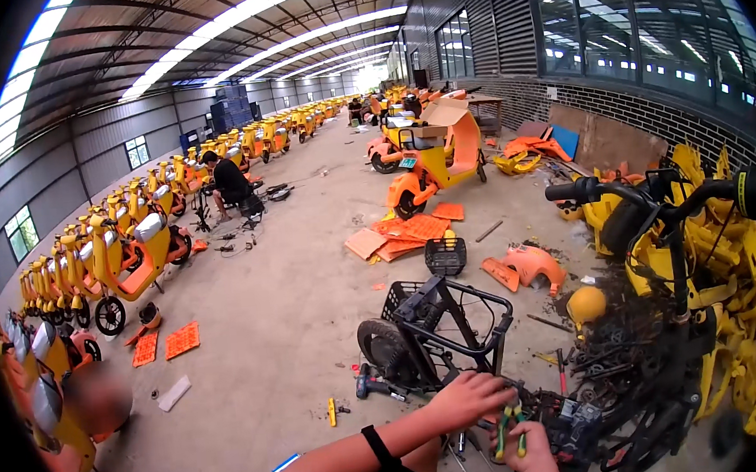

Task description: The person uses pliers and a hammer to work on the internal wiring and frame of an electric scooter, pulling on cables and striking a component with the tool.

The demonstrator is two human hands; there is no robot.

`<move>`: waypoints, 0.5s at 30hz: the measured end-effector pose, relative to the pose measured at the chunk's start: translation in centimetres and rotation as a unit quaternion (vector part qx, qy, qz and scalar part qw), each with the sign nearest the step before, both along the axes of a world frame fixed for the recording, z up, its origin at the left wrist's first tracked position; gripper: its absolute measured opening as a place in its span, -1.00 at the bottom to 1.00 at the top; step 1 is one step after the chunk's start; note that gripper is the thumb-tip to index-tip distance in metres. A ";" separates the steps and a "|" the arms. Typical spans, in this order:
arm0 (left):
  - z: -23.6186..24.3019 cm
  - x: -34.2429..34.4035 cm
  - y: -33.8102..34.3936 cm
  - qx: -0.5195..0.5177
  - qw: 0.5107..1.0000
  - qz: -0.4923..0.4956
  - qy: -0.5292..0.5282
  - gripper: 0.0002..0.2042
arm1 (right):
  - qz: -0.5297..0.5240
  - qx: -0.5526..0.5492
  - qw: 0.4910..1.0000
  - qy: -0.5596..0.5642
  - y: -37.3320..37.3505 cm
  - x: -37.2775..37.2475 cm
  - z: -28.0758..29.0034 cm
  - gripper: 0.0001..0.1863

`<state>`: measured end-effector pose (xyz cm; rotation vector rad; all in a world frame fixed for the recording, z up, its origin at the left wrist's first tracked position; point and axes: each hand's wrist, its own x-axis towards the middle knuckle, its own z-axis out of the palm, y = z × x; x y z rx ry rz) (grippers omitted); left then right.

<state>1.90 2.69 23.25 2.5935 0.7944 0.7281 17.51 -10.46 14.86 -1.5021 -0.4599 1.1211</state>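
While right hand (530, 453) grips green-handled pliers (509, 428), fingers closed round handles, left hand (466, 399) lies flat on black scooter frame (456, 319), lower centre. Frame likely heavy, rigid; pliers light, handles grippy.

Scooter row (121, 247) left, parts pile (720, 298) right, stripped frame (439, 329) between, before hands.

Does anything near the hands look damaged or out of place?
Yes. The black scooter frame by the left hand has no body panels, and orange panels lie scattered on the floor. The right hand holds green-handled pliers.
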 end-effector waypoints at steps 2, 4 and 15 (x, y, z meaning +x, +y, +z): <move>-0.3 0.1 0.1 -0.200 0.976 0.030 -0.079 -0.52 | 0.048 -0.072 0.985 0.149 -0.5 0.8 -2.1 -0.39; 0.2 -0.3 0.7 -0.414 0.891 0.065 -0.176 -0.47 | 0.069 -0.066 0.975 -0.202 -0.8 1.3 -4.2 -0.35; -8.8 -3.7 -2.5 -0.393 0.919 -0.016 -0.023 -0.28 | -0.052 -0.084 0.992 0.081 -0.4 6.9 -7.6 -0.68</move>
